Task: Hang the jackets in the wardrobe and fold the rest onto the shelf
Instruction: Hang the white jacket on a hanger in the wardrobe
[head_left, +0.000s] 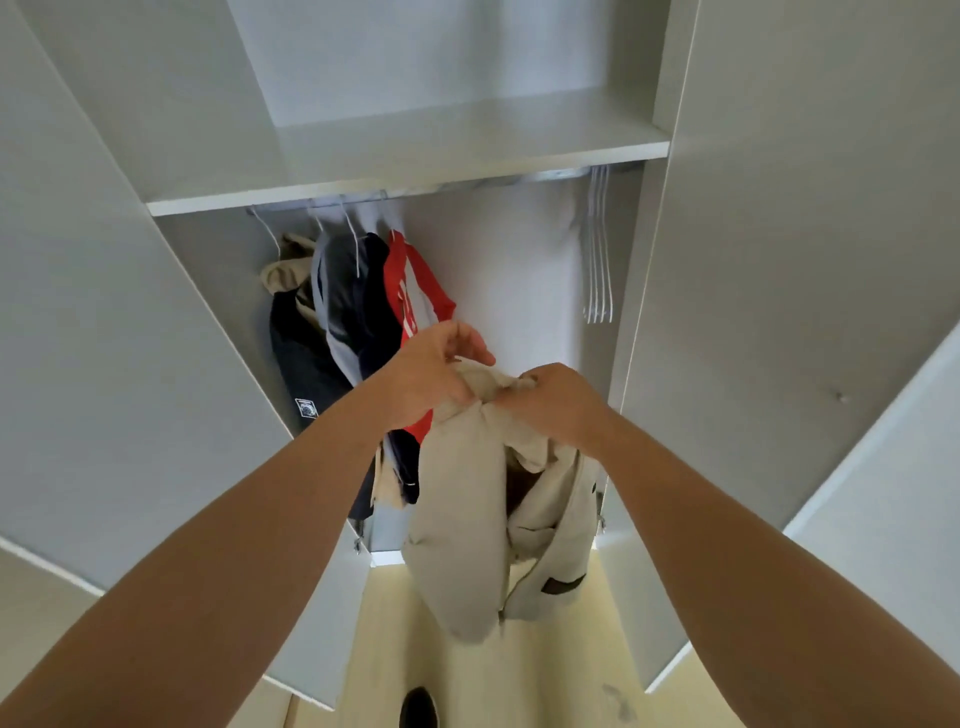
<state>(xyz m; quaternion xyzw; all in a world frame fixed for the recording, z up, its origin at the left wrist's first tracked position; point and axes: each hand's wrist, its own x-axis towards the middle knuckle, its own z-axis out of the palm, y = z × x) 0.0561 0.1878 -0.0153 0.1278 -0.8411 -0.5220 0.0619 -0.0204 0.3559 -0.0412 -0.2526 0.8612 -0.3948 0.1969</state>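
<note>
Forearms extended from lower corners. Left hand (431, 369) and right hand (556, 400) pinched collar of beige jacket (467, 519) at frame centre; jacket dangled before open wardrobe. Step judged: hanging it. Hanger inside collar: could not tell. Next move probably called for empty hangers (597, 260), upper right, then free rail (519, 182) right of hung jackets (343, 312).

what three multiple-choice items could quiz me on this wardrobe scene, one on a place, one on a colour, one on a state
1. Where on the rail do the empty hangers hang? A left end B right end C middle
2. What colour is the held jacket? A red B beige C navy
3. How is that jacket? A hung on the rail B folded on a shelf C gripped by the left hand and right hand

B, they cluster at the far right; B, its fabric is pale beige; C, both hands grip its top below the rail.
</note>
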